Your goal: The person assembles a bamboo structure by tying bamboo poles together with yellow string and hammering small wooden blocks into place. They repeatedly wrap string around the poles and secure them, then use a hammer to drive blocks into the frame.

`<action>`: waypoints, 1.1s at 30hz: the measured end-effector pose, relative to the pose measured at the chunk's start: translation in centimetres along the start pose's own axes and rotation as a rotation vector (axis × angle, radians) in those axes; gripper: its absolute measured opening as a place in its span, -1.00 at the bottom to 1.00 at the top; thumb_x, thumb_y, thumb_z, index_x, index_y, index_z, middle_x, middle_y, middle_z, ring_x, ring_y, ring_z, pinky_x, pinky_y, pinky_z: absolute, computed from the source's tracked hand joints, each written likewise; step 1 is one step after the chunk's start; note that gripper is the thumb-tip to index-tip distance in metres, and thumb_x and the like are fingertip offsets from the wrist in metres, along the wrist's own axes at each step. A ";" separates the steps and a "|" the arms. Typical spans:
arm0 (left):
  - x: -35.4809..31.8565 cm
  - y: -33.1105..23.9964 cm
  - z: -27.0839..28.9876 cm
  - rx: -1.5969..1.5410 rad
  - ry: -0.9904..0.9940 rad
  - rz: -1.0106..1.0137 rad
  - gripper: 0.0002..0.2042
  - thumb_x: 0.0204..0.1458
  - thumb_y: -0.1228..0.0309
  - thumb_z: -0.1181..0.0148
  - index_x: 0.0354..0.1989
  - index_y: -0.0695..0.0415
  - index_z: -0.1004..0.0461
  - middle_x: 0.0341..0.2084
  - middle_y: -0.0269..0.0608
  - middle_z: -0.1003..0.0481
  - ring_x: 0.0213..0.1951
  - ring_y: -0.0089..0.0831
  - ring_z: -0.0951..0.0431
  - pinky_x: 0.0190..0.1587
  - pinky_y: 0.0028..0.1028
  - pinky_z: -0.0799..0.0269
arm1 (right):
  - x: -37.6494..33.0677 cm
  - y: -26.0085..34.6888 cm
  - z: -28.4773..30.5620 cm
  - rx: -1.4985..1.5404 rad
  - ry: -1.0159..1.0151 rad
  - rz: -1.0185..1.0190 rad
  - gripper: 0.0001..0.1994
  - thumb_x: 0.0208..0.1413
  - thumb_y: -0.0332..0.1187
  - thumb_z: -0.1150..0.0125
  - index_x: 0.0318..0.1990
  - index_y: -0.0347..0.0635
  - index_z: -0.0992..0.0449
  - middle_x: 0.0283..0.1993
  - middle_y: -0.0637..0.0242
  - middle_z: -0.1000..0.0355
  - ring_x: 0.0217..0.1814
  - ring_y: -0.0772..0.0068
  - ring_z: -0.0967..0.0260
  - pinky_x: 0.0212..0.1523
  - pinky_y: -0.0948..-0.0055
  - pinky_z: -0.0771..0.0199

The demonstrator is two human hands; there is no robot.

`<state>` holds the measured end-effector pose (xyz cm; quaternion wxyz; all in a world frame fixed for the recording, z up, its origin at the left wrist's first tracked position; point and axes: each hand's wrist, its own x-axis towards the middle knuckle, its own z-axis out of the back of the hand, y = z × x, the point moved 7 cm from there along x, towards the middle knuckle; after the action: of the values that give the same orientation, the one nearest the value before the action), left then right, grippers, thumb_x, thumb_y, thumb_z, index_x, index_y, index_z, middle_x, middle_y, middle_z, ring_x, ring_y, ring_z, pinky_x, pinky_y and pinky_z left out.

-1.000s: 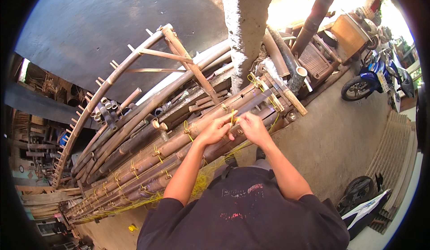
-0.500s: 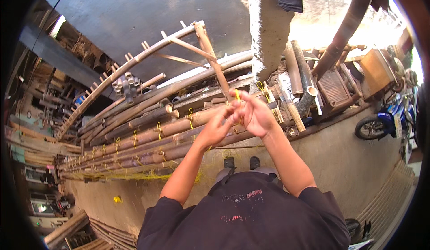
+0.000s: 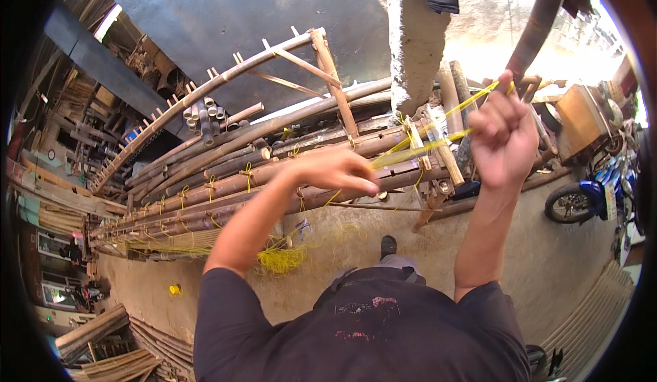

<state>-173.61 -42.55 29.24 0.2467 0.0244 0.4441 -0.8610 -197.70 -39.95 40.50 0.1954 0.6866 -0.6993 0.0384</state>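
Observation:
My right hand, raised at the right in front of the leaning poles, is closed on yellow string, with one strand passing over the raised index finger. The strands slant down to the left, toward the fingers of my left hand. That hand is over the bamboo poles, bent at the knuckles, its thumb stretched out. Its fingertips are partly hidden and slightly blurred where the string meets them. Small yellow string ties stand along the poles.
A tangle of yellow string hangs beside the poles. Behind them rises a pegged bamboo frame near a concrete pillar. A blue motorcycle stands at the right; a small yellow object lies on the floor.
My hands were close together over the poles and have moved apart. The right hand has gone up and right, stretching yellow string; the left has moved slightly left.

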 end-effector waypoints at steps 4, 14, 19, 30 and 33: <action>-22.7 7.4 11.1 0.075 -0.875 0.346 -0.76 0.19 0.21 -0.34 -0.27 0.15 -0.60 -0.45 -0.36 -0.48 -0.36 -0.55 -0.45 -0.27 -0.45 -0.40 | -2.4 5.5 5.6 -0.048 -0.060 0.149 -0.66 0.38 -0.48 0.17 0.19 -0.29 -0.44 -0.59 0.61 0.12 -0.62 0.68 0.20 -0.51 0.52 -0.06; -106.3 -3.6 -17.5 0.192 -2.036 0.737 -0.51 0.31 0.50 -0.01 0.43 0.06 -0.35 0.17 -0.10 -0.47 0.01 -0.28 -0.50 0.02 -0.39 -0.47 | -8.5 9.0 11.3 -0.436 -0.345 0.260 -0.64 0.46 -0.41 0.18 0.29 -0.33 -0.37 -0.57 0.64 0.15 -0.65 0.78 0.26 -0.66 0.62 0.20; -112.0 -7.8 -42.5 -0.329 -2.402 1.504 -0.33 0.15 0.27 -0.30 0.47 0.05 -0.29 0.25 0.08 -0.46 0.21 -0.14 -0.50 0.16 -0.25 -0.47 | -13.8 8.5 10.4 -0.845 -0.614 0.235 -0.65 0.45 -0.37 0.16 0.23 -0.32 -0.41 -0.58 0.67 0.14 -0.66 0.81 0.24 -0.67 0.65 0.19; -44.7 21.5 -45.6 -0.219 -0.552 1.095 -0.37 0.19 0.13 -0.27 0.38 0.20 -0.35 0.31 0.19 -0.39 0.37 0.09 -0.34 0.41 -0.13 -0.25 | -21.9 -4.1 24.0 -2.533 -0.271 -0.796 -0.39 0.17 -0.04 -0.21 0.20 -0.39 -0.48 0.16 -0.26 -0.49 0.29 -0.16 -0.43 0.31 0.01 -0.41; -25.1 17.6 -28.6 -0.069 -0.861 0.523 -0.50 0.25 0.27 -0.21 0.32 0.25 -0.40 0.22 0.22 -0.43 0.28 0.11 -0.40 0.34 -0.15 -0.31 | -15.3 -11.0 22.7 -2.441 -0.171 -0.244 -0.40 0.20 0.02 -0.25 0.21 -0.31 -0.50 0.20 -0.20 -0.48 0.31 -0.11 -0.41 0.32 0.04 -0.39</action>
<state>-148.77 -18.73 5.31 0.6156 -0.2304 0.3094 -0.6872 -192.28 -33.40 12.26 0.6654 0.1149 -0.2185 -0.7044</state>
